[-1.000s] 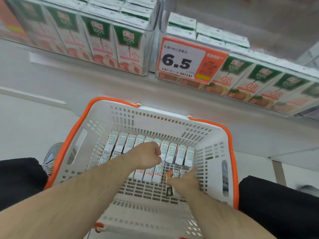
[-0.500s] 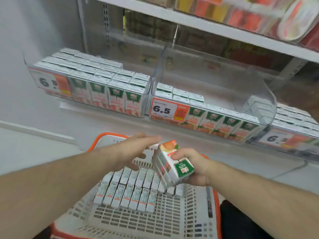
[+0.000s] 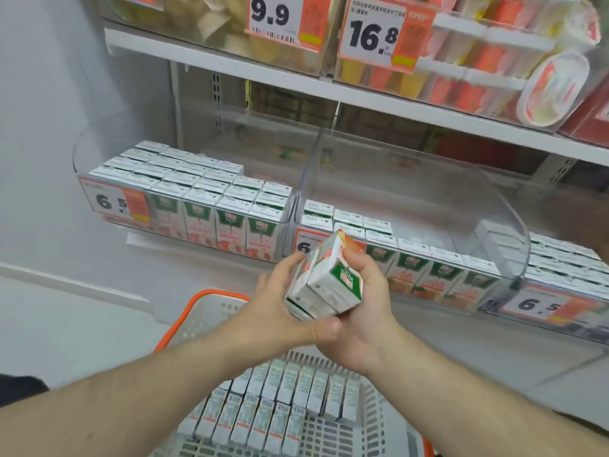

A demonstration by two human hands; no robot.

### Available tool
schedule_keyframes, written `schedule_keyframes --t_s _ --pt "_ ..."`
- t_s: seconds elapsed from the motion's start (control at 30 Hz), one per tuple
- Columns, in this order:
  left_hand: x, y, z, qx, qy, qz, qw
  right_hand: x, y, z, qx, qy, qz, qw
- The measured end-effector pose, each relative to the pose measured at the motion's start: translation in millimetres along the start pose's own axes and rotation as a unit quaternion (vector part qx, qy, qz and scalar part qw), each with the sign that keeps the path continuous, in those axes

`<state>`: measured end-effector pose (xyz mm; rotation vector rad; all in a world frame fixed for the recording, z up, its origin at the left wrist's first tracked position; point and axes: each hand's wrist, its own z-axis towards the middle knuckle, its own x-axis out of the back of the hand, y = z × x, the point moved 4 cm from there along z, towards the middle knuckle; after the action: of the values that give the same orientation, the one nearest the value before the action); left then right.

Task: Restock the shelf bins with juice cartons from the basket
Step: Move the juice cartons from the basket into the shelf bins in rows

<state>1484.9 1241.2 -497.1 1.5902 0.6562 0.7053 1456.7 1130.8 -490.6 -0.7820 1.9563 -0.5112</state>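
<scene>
Juice cartons (image 3: 324,282) clasped between left hand (image 3: 273,308) and right hand (image 3: 359,311), middle bin (image 3: 412,206) mostly unfilled, many left in basket (image 3: 204,311)

Held cartons (image 3: 324,282) hang above the basket (image 3: 211,311), before the shelf bins (image 3: 412,206).

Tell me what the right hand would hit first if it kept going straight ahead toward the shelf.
Probably the front of the middle bin: the right hand, gripping the cartons, points at its front row, though depth is unclear.
</scene>
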Motion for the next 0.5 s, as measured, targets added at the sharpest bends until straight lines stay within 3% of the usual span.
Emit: schedule_keyframes --t_s 0.07,0.23,0.4,0.5 --pt "-0.1 0.6 -1.7 -0.061 0.060 0.107 0.991 2.0 5.1 -1.7 -0.013 0.000 0.039 0.999" --pt "-5.3 1.6 -5.4 -0.177 0.184 0.214 0.943 0.3 7.1 -11.1 0.008 -0.001 0.092 0.996" --pt "-8.1 8.3 -3.8 -0.201 0.229 0.216 0.928 -8.0 11.2 -20.5 -0.001 -0.003 0.101 0.995" --pt "2.0 15.0 -0.2 -0.199 0.241 0.154 0.937 -10.0 14.7 -21.9 -0.012 -0.011 0.080 0.997"
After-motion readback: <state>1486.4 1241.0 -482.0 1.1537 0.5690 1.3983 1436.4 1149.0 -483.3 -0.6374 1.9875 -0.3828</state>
